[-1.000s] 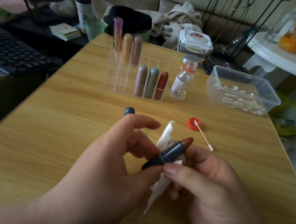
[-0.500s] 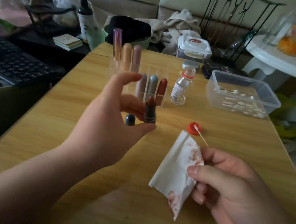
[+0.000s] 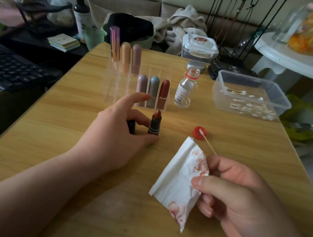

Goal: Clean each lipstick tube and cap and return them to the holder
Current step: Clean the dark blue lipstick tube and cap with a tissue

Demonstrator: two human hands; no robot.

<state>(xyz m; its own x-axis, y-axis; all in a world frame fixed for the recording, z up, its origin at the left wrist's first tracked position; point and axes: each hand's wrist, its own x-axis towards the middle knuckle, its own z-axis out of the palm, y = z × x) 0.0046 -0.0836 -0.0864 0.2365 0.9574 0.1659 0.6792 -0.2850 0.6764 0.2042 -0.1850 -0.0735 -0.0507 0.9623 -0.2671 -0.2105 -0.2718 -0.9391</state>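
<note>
Lipstick tube [image 3: 155,125] stands upright, pinched by left hand [image 3: 115,135] — right hand [image 3: 240,203] pinches stained tissue [image 3: 175,180].

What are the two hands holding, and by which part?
The left hand pinches the open lipstick near its base, standing it on the table. The right hand pinches the stained tissue by its right edge.

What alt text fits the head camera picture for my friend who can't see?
A left hand pinches an uncapped dark lipstick tube standing upright on the wooden table, while the right hand holds a red-stained white tissue. Behind stands a clear plastic holder with six capped lipsticks.
</note>
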